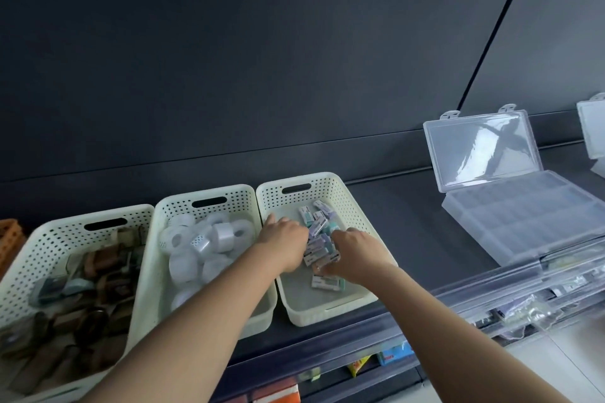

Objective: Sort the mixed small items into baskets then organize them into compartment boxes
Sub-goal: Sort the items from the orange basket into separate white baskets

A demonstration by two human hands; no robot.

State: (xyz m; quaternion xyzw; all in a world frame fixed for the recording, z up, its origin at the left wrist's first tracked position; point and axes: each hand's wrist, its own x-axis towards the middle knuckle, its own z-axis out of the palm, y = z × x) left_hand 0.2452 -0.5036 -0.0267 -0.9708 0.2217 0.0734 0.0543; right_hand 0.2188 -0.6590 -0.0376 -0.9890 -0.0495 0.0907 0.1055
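Observation:
Three cream perforated baskets stand in a row on a dark shelf. The right basket [330, 314] holds several small boxed erasers [319, 226]. Both my hands are down inside it: my left hand [283, 244] and my right hand [355, 252] close from either side on a bunch of erasers [317, 250] between them. One eraser [327, 282] lies loose near my right wrist. The middle basket [209, 203] is filled with white tape rolls [203, 244]. The left basket [49, 239] contains brown and teal tape dispensers [98, 275]. An open clear compartment box [523, 216] sits to the right.
A second clear box [592, 127] shows at the right edge. An orange basket [9, 239] peeks in at far left. Dark panels rise behind the shelf. Below the shelf's clear front rail [458, 301] hang packaged goods on lower shelves.

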